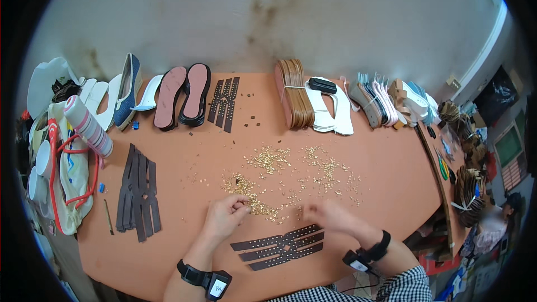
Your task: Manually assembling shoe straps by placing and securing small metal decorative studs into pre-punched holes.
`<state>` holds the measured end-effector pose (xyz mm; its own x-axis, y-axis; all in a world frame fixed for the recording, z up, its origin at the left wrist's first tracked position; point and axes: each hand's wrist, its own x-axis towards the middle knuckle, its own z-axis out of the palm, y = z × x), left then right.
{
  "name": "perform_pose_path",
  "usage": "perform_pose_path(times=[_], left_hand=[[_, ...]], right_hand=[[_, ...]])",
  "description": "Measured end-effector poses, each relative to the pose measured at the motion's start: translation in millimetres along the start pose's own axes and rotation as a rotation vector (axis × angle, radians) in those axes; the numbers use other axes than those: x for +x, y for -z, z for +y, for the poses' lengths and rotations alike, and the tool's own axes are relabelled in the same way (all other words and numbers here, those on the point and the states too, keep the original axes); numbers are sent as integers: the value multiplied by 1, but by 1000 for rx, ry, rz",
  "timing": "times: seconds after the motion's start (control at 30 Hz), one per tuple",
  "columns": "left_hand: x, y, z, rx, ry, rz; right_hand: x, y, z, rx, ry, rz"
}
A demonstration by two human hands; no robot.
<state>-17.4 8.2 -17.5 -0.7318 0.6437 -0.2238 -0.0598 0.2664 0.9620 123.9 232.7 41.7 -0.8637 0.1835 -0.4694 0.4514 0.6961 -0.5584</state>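
My left hand rests at the edge of a scatter of small gold metal pieces, its fingers curled and thumb and forefinger pressed together. Whatever is in that pinch is too small to make out. Over the far right end of a dark strap piece is my right hand, its fingers blurred by motion. The strap piece lies flat in front of me, its branching strips dotted with small light studs and a diamond-shaped hole at the centre. More gold pieces are spread farther back.
Plain dark strap pieces are stacked at left, near a striped bottle. Pink-topped soles, a blue shoe and a perforated strap piece line the back. Tied brown soles stand back right. Scissors lie at far right.
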Motion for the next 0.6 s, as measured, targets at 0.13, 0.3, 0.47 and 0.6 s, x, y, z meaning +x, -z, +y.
perform_pose_path(times=[0.13,0.3,0.47,0.6], left_hand=[[1,0,3,26,6,-2],[2,0,4,-34,32,-29],[-1,2,-1,1,-4,-22],[-2,1,1,59,-26,-20]], right_hand=[[57,17,19,-140,80,437],[80,22,18,-260,134,467],[88,18,23,-366,215,429],[92,20,24,-477,261,384]])
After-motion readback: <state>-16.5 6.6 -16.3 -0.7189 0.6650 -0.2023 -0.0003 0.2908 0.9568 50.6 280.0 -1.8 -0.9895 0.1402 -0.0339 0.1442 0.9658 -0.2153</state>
